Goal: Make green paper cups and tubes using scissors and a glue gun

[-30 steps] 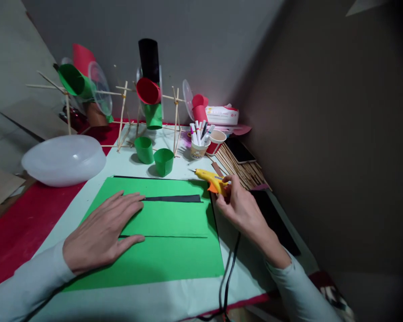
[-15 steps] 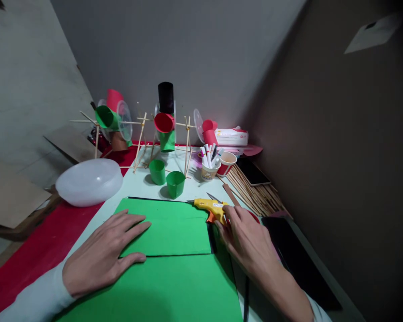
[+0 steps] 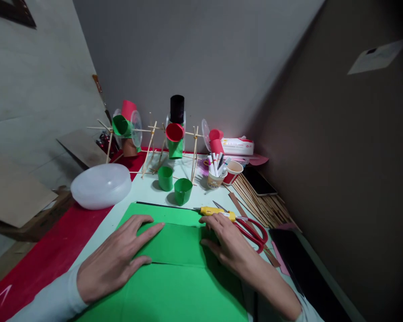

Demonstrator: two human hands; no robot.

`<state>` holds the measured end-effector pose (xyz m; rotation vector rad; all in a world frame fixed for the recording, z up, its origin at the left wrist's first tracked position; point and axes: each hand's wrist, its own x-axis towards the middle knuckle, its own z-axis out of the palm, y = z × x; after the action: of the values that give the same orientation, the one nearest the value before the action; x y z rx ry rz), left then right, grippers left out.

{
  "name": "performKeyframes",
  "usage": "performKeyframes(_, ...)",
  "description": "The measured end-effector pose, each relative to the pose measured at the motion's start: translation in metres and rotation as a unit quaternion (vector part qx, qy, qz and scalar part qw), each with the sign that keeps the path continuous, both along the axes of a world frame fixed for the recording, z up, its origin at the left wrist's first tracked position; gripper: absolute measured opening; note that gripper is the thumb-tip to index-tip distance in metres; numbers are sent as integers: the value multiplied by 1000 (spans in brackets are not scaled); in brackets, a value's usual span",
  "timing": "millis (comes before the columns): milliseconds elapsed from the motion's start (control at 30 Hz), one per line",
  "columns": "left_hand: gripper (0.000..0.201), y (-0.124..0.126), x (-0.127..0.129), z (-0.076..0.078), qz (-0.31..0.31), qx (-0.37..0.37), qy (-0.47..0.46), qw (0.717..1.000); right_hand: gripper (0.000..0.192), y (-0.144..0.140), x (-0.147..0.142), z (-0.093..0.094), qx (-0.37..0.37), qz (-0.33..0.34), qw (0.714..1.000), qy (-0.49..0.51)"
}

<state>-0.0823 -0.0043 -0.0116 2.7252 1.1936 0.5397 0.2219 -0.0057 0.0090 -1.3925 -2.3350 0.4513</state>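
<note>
A smaller green sheet point(image 3: 177, 243) lies on a larger green sheet point(image 3: 181, 290) in front of me. My left hand point(image 3: 117, 255) rests on the left part of the smaller sheet, fingers spread. My right hand point(image 3: 228, 246) touches its right edge, fingers bent but apart, the thumb partly in shadow. Just beyond the right fingers lies a yellow glue gun point(image 3: 215, 211), its handle hidden by the hand. Red-handled scissors point(image 3: 263, 237) lie to the right of it. Two green paper cups point(image 3: 183, 192) stand beyond the sheets.
Stick frames carrying coloured tubes point(image 3: 174, 133) and clear discs stand at the back. A pale balloon-like bowl point(image 3: 100, 185) is at left. Markers in a cup point(image 3: 215, 180), a red-white cup point(image 3: 233, 172), wooden sticks point(image 3: 262, 201) and a black phone point(image 3: 260, 181) sit at right.
My right hand has let go of the glue gun and come onto the smaller sheet's right edge. The scissors' handles now show. The camera view has shifted slightly.
</note>
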Motion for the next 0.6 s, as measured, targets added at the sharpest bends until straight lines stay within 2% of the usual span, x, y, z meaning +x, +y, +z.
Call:
performKeyframes(167, 51, 9, -3, 0, 9, -33, -100, 994, 16, 2, 6, 4, -23, -10, 997, 79)
performKeyframes(300, 38, 16, -5, 6, 69, -81, -184, 977, 6, 2, 5, 5, -33, -27, 992, 121)
performKeyframes(433, 28, 23, -4, 10, 115, -154, -240, 952, 5, 3, 5, 1, -34, -21, 990, 136)
performKeyframes(600, 28, 31, -8, 10, 174, -132, -288, 932, 12, 7, 12, -2, -29, 7, 989, 147)
